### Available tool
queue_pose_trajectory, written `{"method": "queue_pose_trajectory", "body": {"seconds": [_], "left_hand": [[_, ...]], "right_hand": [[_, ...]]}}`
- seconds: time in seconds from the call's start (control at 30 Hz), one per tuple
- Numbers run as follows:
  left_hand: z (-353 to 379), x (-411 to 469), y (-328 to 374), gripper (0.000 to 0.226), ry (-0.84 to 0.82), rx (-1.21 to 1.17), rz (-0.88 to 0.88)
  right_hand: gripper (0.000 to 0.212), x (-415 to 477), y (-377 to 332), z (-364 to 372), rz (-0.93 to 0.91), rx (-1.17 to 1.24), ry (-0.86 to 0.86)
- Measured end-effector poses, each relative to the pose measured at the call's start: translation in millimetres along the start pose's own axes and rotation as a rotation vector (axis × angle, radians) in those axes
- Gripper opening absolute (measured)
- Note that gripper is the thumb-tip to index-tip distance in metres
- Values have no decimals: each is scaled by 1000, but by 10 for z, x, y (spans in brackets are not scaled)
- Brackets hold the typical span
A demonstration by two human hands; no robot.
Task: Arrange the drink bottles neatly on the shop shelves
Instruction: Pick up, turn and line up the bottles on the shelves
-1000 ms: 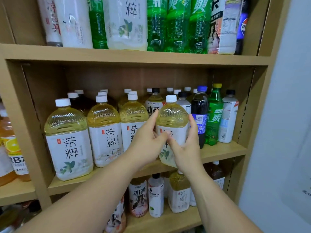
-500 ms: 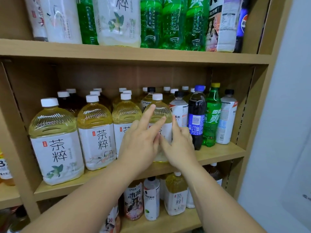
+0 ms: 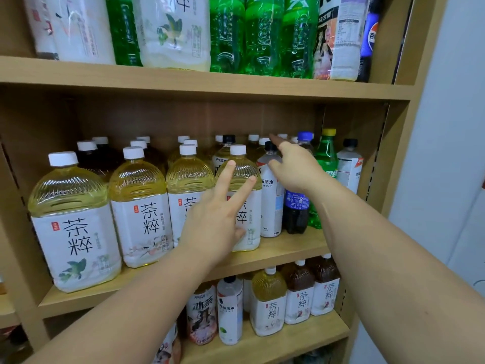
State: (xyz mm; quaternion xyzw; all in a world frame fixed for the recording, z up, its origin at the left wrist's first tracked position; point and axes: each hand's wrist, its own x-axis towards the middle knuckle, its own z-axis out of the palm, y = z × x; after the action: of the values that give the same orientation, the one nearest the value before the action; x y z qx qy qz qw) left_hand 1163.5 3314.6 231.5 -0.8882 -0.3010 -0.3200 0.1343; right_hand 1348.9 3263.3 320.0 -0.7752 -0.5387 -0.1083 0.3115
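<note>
I see four big yellow tea bottles lined up along the front of the middle shelf point(image 3: 288, 248). My left hand point(image 3: 217, 219) is open, two fingers point(image 3: 227, 174) spread in a V against the fourth tea bottle point(image 3: 242, 179), gripping nothing. My right hand point(image 3: 294, 166) is open too, reaching past the white bottle with a black cap point(image 3: 271, 206) toward the back row, empty; I can't tell if it touches anything. To the right stand a dark cola bottle point(image 3: 296, 211), a green soda bottle point(image 3: 326, 158) and another white bottle point(image 3: 349, 166). More bottles crowd the shelves above and below.
</note>
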Motion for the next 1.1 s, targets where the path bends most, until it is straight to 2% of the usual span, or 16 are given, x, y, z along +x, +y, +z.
{"method": "queue_pose_trajectory", "body": {"seconds": [0.17,0.27,0.4,0.57,0.8,0.93,1.1], "left_hand": [[22,-3,-8,112,-8,15,3],[40,6,-7,113,-21,24,-3],[72,25,4,116,-17,14,-7],[74,24,23,117,-40,10,-18],[38,26,31,115,-78,-17,-37],[-41,-25,51,99,-102,-170,-67],[-182,-331,140,57,-31,-599,-83]], "right_hand": [[31,-49,-19,-41,0,133,203],[30,-136,4,-48,-33,181,238],[40,-279,60,-91,-60,195,243],[20,-449,134,-137,-97,146,195],[19,-737,153,-234,-71,201,301],[17,-878,90,-383,-65,215,310],[16,-1078,-34,-510,-78,312,230]]}}
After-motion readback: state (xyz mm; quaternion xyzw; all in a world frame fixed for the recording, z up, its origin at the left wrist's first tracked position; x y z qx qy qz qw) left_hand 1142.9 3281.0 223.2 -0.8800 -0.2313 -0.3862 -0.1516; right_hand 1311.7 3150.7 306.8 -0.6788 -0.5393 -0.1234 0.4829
